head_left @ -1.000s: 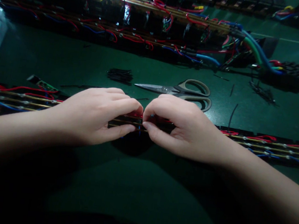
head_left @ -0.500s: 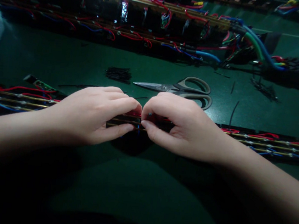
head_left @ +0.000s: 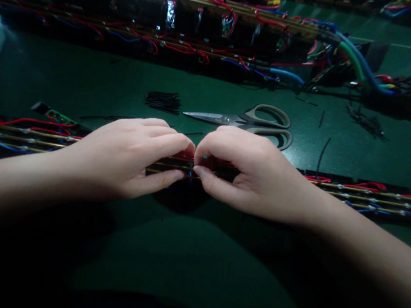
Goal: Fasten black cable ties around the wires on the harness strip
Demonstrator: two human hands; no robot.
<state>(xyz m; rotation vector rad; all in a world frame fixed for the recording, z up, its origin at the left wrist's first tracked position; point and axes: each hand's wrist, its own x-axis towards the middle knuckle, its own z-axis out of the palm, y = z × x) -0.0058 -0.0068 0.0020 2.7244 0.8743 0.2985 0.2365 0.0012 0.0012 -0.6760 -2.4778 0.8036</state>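
A long wired strip (head_left: 364, 198) with brass rods, red and blue wires and solder joints runs across the table under both hands. My left hand (head_left: 135, 159) is closed around the strip, its thumb at the front side and its fingers over the back. Close beside it, my right hand (head_left: 248, 170) is curled with thumb and index finger nearly together at the strip. What those fingertips pinch is too small and dark to make out. A bit of blue wire (head_left: 190, 174) shows between the two hands.
Scissors (head_left: 227, 120) with grey handles lie just beyond my hands, left of them a bundle of thin black ties (head_left: 162, 101). A small green circuit board (head_left: 57, 116) sits behind the strip. Larger wired assemblies (head_left: 189, 30) fill the back. Black scraps (head_left: 365, 121) lie at right.
Both hands stay at the same place on the strip, with almost no movement. The view has shifted very slightly.
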